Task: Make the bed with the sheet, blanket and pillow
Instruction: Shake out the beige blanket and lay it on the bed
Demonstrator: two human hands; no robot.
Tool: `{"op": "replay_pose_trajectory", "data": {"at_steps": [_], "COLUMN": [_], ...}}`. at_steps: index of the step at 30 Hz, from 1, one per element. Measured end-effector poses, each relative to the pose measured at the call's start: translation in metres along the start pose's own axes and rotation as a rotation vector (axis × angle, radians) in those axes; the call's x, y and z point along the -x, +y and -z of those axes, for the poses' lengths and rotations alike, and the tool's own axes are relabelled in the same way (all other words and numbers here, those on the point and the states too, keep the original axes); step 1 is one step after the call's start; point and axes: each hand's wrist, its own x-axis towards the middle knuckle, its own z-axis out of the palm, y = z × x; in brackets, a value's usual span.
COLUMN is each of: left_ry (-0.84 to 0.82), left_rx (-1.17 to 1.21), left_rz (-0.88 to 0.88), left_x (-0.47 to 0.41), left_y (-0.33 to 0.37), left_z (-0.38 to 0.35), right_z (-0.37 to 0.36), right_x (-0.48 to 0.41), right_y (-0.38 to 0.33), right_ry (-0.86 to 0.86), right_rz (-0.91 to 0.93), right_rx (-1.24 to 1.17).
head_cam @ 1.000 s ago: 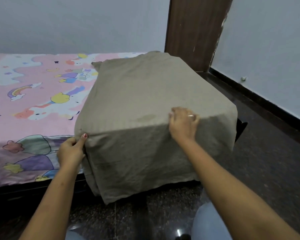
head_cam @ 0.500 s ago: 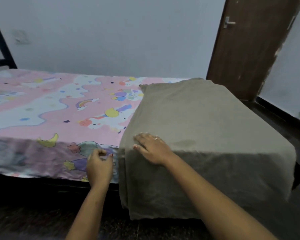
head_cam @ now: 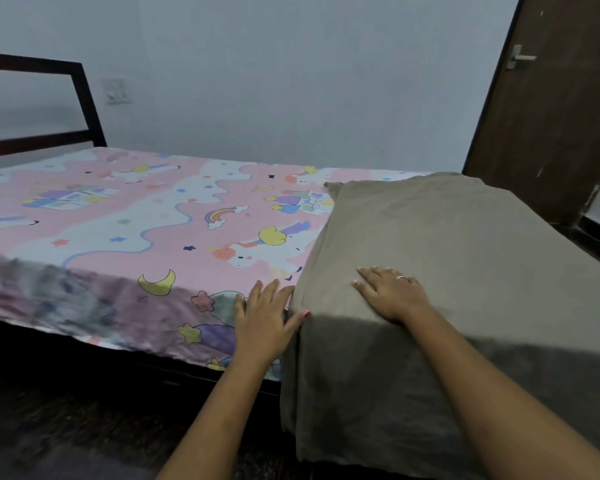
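Because the folded grey-brown blanket [head_cam: 447,271] lies across the foot end of the bed and drapes over its near side, both hands work at its left edge: the right hand [head_cam: 392,292] lies flat, fingers spread, smoothing it, while the left hand [head_cam: 262,317], open, grips nothing and rests on the cartoon-print sheet [head_cam: 136,233]. Half a second earlier, the left hand was curled lower; no pillow is visible.

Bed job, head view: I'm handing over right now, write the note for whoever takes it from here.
Left hand: open, flat on the pink cartoon-print sheet at the near edge, thumb touching the folded grey-brown blanket.
Right hand: open, palm down on the blanket.
Done: sheet spread over the mattress; blanket laid folded across the right end, front hanging over the near side.
Left: finish smoothing, place the pillow, which is not in view.
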Motion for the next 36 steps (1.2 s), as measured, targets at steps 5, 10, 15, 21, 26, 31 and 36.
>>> {"op": "replay_pose_trajectory", "data": {"at_steps": [5,10,15,21,26,31,36], "left_ry": [-0.015,0.025,-0.079,-0.082,0.009,0.005,0.028], "left_rx": [0.228,0.557,0.587,0.430,0.057,-0.031,-0.081], "left_rz": [0.085,0.207,0.392,0.382,0.176,-0.083,-0.069], "left_x": [-0.010,-0.023,-0.034,-0.042,-0.042,-0.066,-0.095], "left_y": [0.005,0.007,0.026,0.043,0.074,0.092,0.103], "left_z": [0.004,-0.003,0.017,0.029,0.019,-0.017,-0.021], "right_z": [-0.007,-0.023,0.001,0.022,0.009,-0.002,0.005], "right_x": [0.011,0.032,0.033,0.023,0.003,-0.014,-0.053], "right_y": [-0.039,-0.103,-0.098,-0.041,-0.018,-0.025,-0.025], "right_ry": [0.054,0.103,-0.127,0.042,-0.023,0.069,0.066], "right_rz": [0.059,0.239,0.351,0.212,0.144,0.146,0.044], "right_rx": [0.057,-0.029,-0.553,-0.681,-0.195,-0.097,-0.060]}}
